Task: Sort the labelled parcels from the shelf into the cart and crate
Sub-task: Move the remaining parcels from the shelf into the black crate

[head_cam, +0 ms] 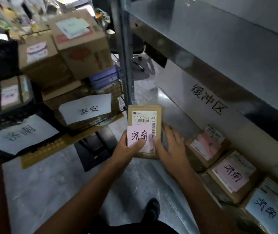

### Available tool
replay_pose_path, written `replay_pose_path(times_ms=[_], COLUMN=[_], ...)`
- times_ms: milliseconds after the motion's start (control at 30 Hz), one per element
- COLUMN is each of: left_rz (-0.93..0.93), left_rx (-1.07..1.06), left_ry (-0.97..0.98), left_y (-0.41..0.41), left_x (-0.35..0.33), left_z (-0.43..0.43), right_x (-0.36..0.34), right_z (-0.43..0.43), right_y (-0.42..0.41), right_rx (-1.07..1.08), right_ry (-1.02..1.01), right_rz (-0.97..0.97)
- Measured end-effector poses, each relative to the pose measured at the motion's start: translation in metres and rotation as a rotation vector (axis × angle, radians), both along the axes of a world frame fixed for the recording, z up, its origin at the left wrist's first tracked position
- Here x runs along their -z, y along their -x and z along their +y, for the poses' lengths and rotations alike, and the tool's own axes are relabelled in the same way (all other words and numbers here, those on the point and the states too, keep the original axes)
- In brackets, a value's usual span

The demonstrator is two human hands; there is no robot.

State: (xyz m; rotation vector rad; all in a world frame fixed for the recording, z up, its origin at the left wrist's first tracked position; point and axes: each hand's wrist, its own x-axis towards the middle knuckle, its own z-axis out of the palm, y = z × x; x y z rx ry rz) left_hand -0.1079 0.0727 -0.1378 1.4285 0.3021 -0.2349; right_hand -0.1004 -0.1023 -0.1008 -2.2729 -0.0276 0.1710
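The left hand (pixel 126 147) is gripping the pink-labelled parcel (pixel 144 115), thumb on its label; the right hand (pixel 170 146) is resting straight-fingered against its right edge.

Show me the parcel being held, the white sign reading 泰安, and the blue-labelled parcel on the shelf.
held parcel (pixel 145 118): head view, on its white shipping label.
泰安 sign (pixel 86 108): head view, middle of the white sheet.
blue-labelled parcel (pixel 266 209): head view, on its blue note.
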Motion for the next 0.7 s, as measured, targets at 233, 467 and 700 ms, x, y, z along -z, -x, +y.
replay_pose_path(times_ms=[233,467,700], left_rz=[-0.080,-0.154,-0.227], left_rx=[-0.239,-0.512,-0.601], left_ry=[0.031,0.057,0.041], left_y=[0.058,0.120,0.166], left_x=[-0.039,-0.060,-0.070], left_z=[0.114,0.209,0.312], right_x=[-0.030,-0.034,-0.040], right_z=[0.135,0.259,0.364], right_y=[0.014,0.040,0.069], right_rx=[-0.270,-0.465,-0.583], right_ry=[-0.317,-0.290,-0.357], right_rz=[-0.044,-0.041,-0.008])
